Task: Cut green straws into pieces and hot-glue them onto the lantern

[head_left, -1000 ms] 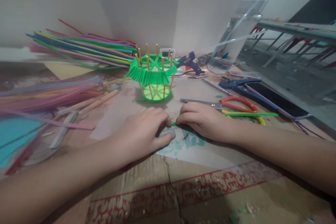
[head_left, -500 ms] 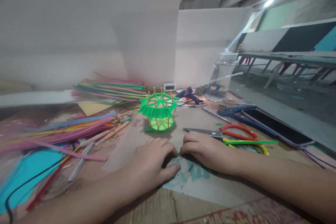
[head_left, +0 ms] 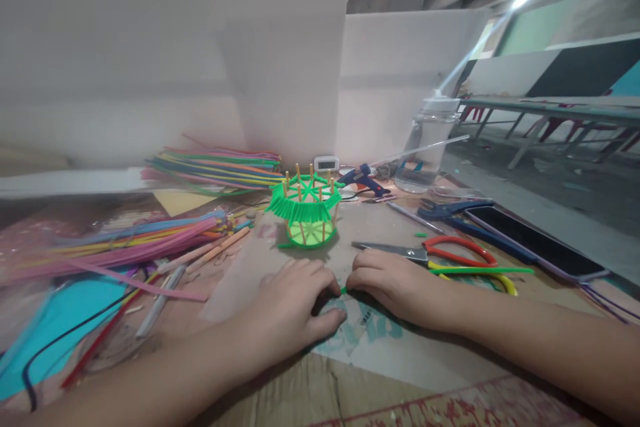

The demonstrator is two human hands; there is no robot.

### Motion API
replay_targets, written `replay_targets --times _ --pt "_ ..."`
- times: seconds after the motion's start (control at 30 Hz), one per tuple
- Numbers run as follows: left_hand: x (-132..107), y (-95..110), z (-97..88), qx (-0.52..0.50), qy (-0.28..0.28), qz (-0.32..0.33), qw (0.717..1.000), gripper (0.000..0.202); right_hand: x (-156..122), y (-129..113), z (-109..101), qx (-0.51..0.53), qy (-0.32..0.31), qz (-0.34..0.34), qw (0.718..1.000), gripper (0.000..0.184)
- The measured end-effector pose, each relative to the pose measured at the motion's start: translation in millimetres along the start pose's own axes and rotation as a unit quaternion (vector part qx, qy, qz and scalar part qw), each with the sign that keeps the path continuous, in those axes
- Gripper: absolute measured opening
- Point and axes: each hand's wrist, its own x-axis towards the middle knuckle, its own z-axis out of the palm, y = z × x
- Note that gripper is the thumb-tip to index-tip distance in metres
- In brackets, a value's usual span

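Note:
My left hand (head_left: 293, 303) and my right hand (head_left: 395, 283) rest knuckles-up on the cardboard-covered table, fingertips meeting. Between them shows a short piece of green straw (head_left: 343, 291), pinched from both sides by curled fingers. Just beyond the hands stands a small green basket-like model (head_left: 305, 207) made of wooden sticks with green straw woven round them. Scissors with red and yellow handles (head_left: 450, 255) lie right of my right hand, beside a long green straw (head_left: 480, 271).
Bundles of coloured straws (head_left: 120, 243) lie at the left, another bundle (head_left: 220, 167) by the white wall. A blue glue gun (head_left: 363, 179), a clear jar (head_left: 425, 153), blue pliers (head_left: 450, 208) and a phone (head_left: 535, 240) sit at the right. A teal sheet (head_left: 60, 327) lies near left.
The camera has tilted up, so the table and hands sit lower in view. Both hands remain together on the small green piece, barely shifted.

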Motion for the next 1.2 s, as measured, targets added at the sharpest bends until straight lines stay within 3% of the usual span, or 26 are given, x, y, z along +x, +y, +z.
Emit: replay_targets --times 0.27,0.53,0.83,1.2 --pt "0.3 1.2 -1.8 0.015 0.001 0.008 1.0 0.019 -3.2 4.5 -2.1 -0.01 -0.022 -0.005 1.0 0.021" --pt "-0.7 0.8 -2.5 0.009 0.0 0.019 1.0 0.02 -3.0 -0.1 -23.0 0.019 -0.086 0.063 0.994 0.022" --pt "0.4 0.3 -3.4 0.017 -0.005 0.025 1.0 0.021 -3.7 -1.6 -33.5 0.017 -0.116 0.086 0.989 0.019" --pt "-0.9 1.2 -2.9 0.016 -0.01 0.016 1.0 0.02 -2.9 -2.3 -28.8 -0.013 -0.094 0.065 0.993 0.027"
